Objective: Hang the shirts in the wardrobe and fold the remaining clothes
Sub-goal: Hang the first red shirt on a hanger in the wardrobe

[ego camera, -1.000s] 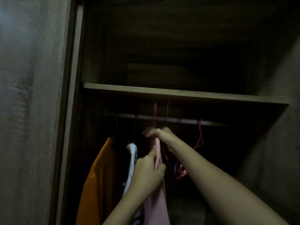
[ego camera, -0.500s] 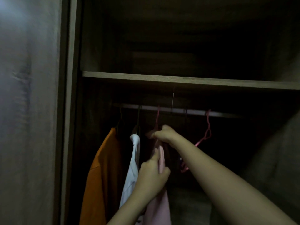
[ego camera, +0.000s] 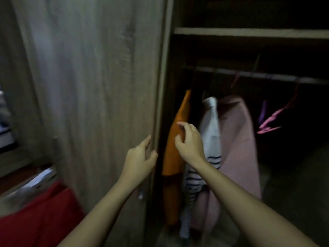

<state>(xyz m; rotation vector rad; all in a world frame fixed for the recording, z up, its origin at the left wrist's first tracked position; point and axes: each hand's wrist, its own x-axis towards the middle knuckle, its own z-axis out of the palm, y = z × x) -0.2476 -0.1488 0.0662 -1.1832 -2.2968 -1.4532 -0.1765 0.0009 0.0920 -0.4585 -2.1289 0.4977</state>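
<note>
By the wood-grain door (ego camera: pixel 98 86), left hand (ego camera: pixel 140 161) and right hand (ego camera: pixel 189 139) are relaxed, empty; 3 shirts (ego camera: pixel 238 139) hang inside.

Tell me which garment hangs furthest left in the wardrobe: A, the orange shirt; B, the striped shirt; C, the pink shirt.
A: the orange shirt hangs nearest the door, with the striped shirt and then the pink shirt to its right.
</note>
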